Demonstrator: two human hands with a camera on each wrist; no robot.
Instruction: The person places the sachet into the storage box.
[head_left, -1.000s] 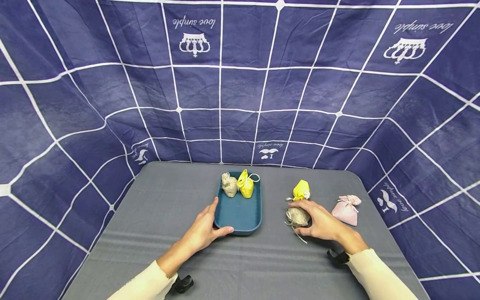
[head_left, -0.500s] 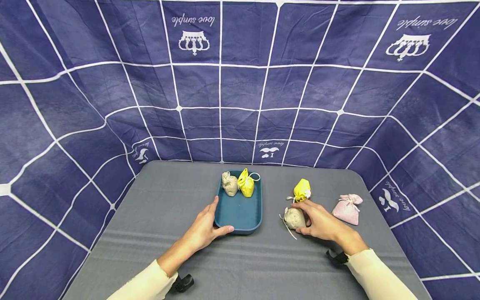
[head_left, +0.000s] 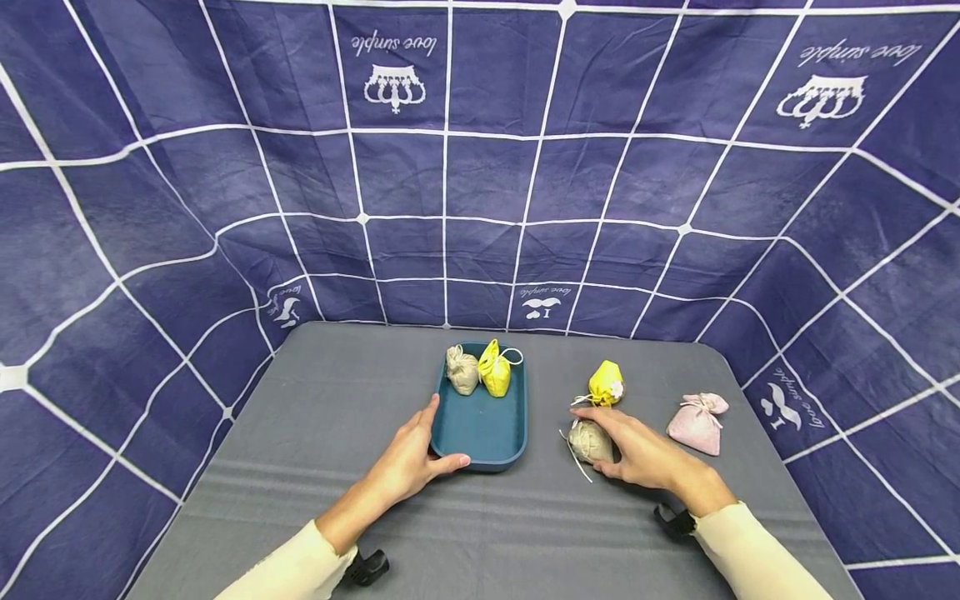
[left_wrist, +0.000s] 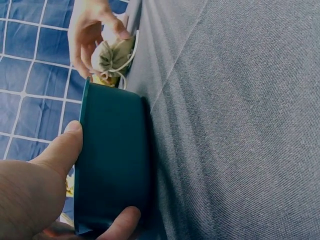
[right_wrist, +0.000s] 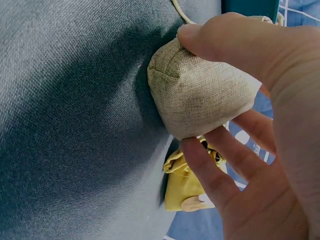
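In the head view my left hand (head_left: 400,461) spans the near left corner of a dark teal tray (head_left: 482,460), fingers extended along its left side and thumb along its front. The left wrist view shows fingertips against the tray's outer wall (left_wrist: 112,155). A beige drawstring pouch (head_left: 463,372) and a yellow one (head_left: 496,371) sit at the tray's far end. Right of the tray, my right hand (head_left: 637,450) holds another beige drawstring pouch (right_wrist: 200,90) between thumb and fingers, close over the table, its white cord trailing left.
Just beyond the right hand lies a yellow pouch (head_left: 606,384) with a white flower. A pink pouch (head_left: 697,423) lies farther right. Grey cloth (head_left: 337,375) covers the table, and a blue checked curtain (head_left: 480,175) encloses its back and sides.
The beige pouch at my right hand has shifted slightly left, its cord swinging left. My right fingers have reached farther over it. The left hand stays at the tray corner.
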